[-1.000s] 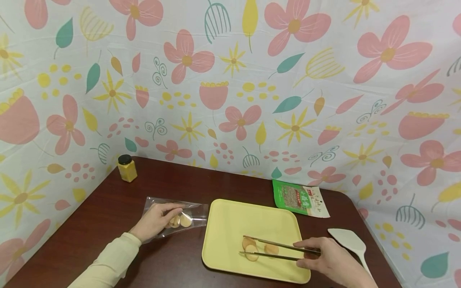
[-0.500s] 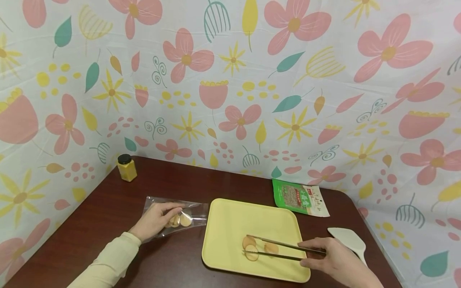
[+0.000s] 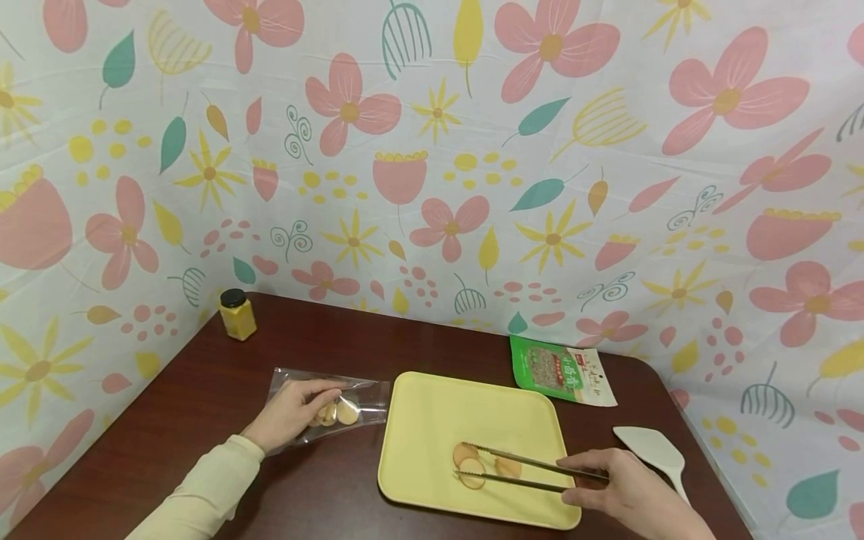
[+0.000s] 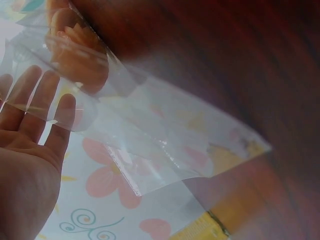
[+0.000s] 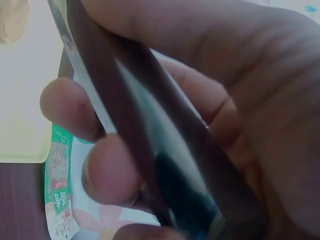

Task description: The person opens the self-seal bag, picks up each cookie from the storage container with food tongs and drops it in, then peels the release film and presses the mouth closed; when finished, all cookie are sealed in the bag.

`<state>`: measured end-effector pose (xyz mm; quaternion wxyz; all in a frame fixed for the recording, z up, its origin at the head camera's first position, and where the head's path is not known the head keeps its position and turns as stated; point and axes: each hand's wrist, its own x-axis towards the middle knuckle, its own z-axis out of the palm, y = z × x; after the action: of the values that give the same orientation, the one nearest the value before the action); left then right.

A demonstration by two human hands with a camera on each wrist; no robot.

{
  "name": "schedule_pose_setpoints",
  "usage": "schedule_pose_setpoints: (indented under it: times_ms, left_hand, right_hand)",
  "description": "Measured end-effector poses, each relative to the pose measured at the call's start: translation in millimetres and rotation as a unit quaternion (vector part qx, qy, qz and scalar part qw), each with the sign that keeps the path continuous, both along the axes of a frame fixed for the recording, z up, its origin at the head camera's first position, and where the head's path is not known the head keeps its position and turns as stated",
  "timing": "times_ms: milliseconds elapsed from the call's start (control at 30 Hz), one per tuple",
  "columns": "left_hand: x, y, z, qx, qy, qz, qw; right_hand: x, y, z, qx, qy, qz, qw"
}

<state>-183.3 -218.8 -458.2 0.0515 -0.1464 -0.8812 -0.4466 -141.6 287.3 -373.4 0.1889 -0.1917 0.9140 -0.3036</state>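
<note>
My right hand [image 3: 621, 484] holds a pair of metal tongs [image 3: 520, 469] over the yellow tray [image 3: 432, 405]. The tong arms stand apart, with their tips over a pale round slice [image 3: 472, 474] and a tan one [image 3: 465, 453] that overlap. A third tan slice [image 3: 508, 466] lies partly under the arms. To the left, my left hand [image 3: 293, 409] holds a clear plastic bag [image 3: 371, 403] with several similar round pieces [image 3: 347, 411] inside. The left wrist view shows its fingers [image 4: 47, 97] through the film; the thumb is hidden there. Close up, the tongs' dark handle [image 5: 165, 135] crosses the right fingers.
A white spatula [image 3: 651, 448] lies right of the tray, partly behind the right hand. Behind it is a green and white packet [image 3: 563, 372]. A yellow jar with a black lid [image 3: 238, 316] stands far left. Floral cloth [image 3: 432, 187] hangs behind the dark table [image 3: 324, 480].
My right hand and the tongs have shifted slightly to the right over the tray since a second ago. The left hand, bag and slices stay where they were.
</note>
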Motion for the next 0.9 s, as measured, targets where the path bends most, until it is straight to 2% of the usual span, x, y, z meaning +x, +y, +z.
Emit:
schedule_pose_setpoints:
  times_ms: [233,433,567,800,900]
  left_hand:
    - [-0.3,0.8,-0.2,0.005,-0.018,0.001,0.9998]
    - [-0.9,1.4,0.5,0.002,-0.010,-0.001,1.0000]
    - [-1.1,2.0,1.6,-0.003,-0.007,0.003,1.0000]
    - [-0.2,2.5,1.8,-0.004,-0.005,0.001,1.0000]
    - [0.4,2.3,1.6,-0.003,-0.006,-0.002,1.0000]
  right_hand:
    - [0.3,1.1,-0.9,-0.006,0.021,0.020,0.9996]
    - [1.5,-0.1,-0.4,-0.007,0.048,0.016,0.9987]
    - [3.7,-0.6,1.7,0.000,0.067,-0.001,0.9978]
    - [5.3,3.7,7.1,-0.042,0.017,-0.013,0.9989]
    - [6.3,6.6,7.2,-0.044,0.002,-0.015,0.9989]
